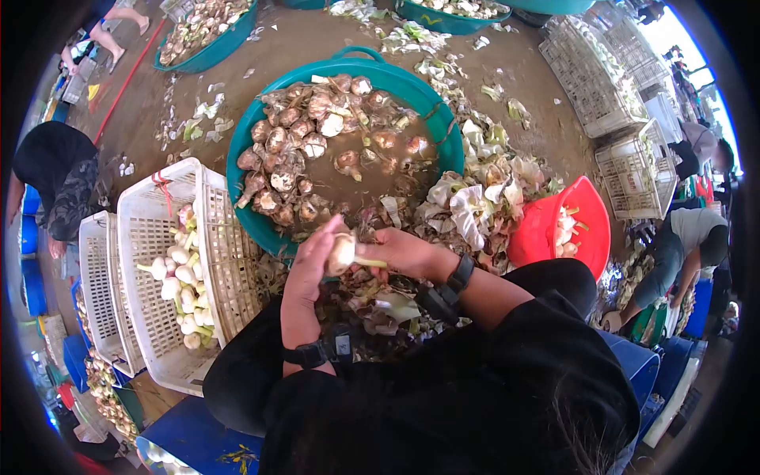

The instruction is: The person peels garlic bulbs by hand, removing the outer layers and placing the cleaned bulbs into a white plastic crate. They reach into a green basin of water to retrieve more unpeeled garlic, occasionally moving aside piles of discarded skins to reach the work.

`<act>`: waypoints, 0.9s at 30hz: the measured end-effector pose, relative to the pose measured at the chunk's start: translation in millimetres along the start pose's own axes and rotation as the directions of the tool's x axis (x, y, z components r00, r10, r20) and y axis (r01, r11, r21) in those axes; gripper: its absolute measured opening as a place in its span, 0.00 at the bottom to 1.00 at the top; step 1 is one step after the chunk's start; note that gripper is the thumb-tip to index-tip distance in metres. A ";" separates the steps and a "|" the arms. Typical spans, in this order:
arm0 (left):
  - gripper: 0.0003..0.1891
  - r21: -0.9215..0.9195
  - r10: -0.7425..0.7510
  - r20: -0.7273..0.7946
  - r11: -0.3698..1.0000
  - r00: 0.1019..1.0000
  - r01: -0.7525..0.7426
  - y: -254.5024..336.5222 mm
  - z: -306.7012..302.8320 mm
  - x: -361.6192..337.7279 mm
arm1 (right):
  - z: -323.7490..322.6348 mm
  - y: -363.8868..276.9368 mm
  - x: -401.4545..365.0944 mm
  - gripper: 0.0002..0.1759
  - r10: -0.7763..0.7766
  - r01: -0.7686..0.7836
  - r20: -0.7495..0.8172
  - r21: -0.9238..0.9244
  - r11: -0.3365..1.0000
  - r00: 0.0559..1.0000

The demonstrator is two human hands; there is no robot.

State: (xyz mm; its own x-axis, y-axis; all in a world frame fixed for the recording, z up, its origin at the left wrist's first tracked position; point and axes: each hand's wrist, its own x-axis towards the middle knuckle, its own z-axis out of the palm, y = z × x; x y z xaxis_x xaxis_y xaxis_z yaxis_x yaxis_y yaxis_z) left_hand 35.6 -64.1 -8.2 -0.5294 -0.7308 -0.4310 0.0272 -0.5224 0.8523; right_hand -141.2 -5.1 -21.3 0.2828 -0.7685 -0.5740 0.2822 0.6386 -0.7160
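Observation:
Between my two hands, just past the near rim of a large green tub (453, 146), is a pale bulb (341, 255) with a green stem pointing right. My left hand (314, 257) is around the bulb's left side, with the fingers pointing up. My right hand (400, 252) closes on the stem side. Muddy brown bulbs (285, 142) and murky water fill the tub. To the left, a white crate (162, 348) holds cleaned white bulbs (186, 289). A red container (595, 214) on the right has a few pale bulbs inside.
Peeled skins and leaves (475, 206) heap beside the tub and below my hands. More green tubs (226, 47) stand at the back. White crates (586, 79) are stacked at the right. One person (689, 237) bends at the far right, another (59, 170) is at the left.

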 end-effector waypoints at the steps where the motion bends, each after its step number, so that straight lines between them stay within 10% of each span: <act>1: 0.30 0.258 -0.090 -0.065 0.960 0.994 0.104 4.4 2.3 -1.1 | -3.0 4.7 2.2 0.18 -0.143 0.120 -0.038 -0.362 0.924 0.989; 2: 0.37 0.292 -0.092 -0.077 0.950 0.993 0.110 -0.7 7.6 -2.5 | -1.9 -3.2 -1.3 0.17 -0.402 0.325 0.025 -0.634 0.701 0.915; 7: 0.37 0.559 0.122 0.033 0.821 0.992 -0.120 1.5 22.9 -21.2 | -17.6 2.3 9.1 0.15 -0.233 0.020 -0.246 -0.644 0.764 0.941; 9: 0.31 0.875 0.548 0.370 0.065 0.750 -0.479 -1.4 22.7 -18.4 | -18.1 -1.9 2.6 0.12 -0.051 0.049 -0.059 -0.034 0.998 0.997; 10: 0.20 0.852 0.568 0.417 0.028 0.709 -0.523 -1.3 23.2 -18.6 | -14.8 -5.3 1.2 0.11 0.126 -0.101 -0.042 0.378 0.920 0.991; 11: 0.20 0.853 0.566 0.417 0.027 0.711 -0.521 -8.3 22.1 -17.1 | -10.5 -5.8 1.2 0.11 0.126 -0.102 -0.039 0.380 0.919 0.991; 12: 0.17 0.739 0.595 0.178 0.445 0.784 -0.506 -22.2 18.8 -12.5 | -7.3 -5.3 0.8 0.12 0.048 -0.013 -0.076 0.413 0.911 0.996; 14: 0.11 -0.023 0.394 -0.333 0.905 0.857 -0.425 -40.0 19.4 -1.0 | -7.3 -2.9 -3.6 0.13 -0.035 0.082 -0.114 0.440 0.894 0.993; 16: 0.19 -0.488 0.118 -0.402 0.812 0.908 -0.321 -22.6 7.9 -2.4 | -21.6 6.2 -20.0 0.17 -0.223 0.195 -0.043 -0.343 0.919 0.974; 18: 0.24 -0.647 -0.066 -0.488 0.696 0.870 -0.310 -22.1 -18.3 0.6 | -23.7 5.9 -24.7 0.23 -0.139 0.037 -0.020 -0.915 0.401 0.990; 19: 0.26 -0.678 -0.109 -0.474 0.679 0.874 -0.283 -18.4 -28.1 -0.6 | -26.4 9.5 -25.9 0.23 -0.134 0.044 -0.011 -0.916 0.398 0.991; 21: 0.29 -0.606 -0.194 -0.508 0.773 0.839 -0.189 -10.8 -31.0 -5.9 | -27.6 10.1 -33.7 0.27 -0.604 -0.019 0.277 -0.899 -0.437 0.748; 24: 0.36 -0.511 -0.168 -0.249 0.859 0.954 0.018 -3.9 -14.5 -12.5 | 3.9 -34.1 -33.5 0.33 -0.632 0.292 0.133 -0.944 0.154 0.763; 27: 0.48 -0.450 -0.300 -0.034 0.856 0.953 0.254 11.3 11.8 -15.2 | 15.1 -50.0 -8.6 0.31 -0.633 0.660 0.576 -0.740 -0.133 0.517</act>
State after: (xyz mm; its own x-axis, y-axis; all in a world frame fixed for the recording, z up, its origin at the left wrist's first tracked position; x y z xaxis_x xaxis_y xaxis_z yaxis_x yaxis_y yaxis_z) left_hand 33.9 -53.7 11.5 -0.4841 -0.5544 -0.6769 0.2704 -0.8306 0.4869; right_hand -144.0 -29.8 25.5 0.4952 -0.7786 0.3854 -0.5291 -0.6222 -0.5770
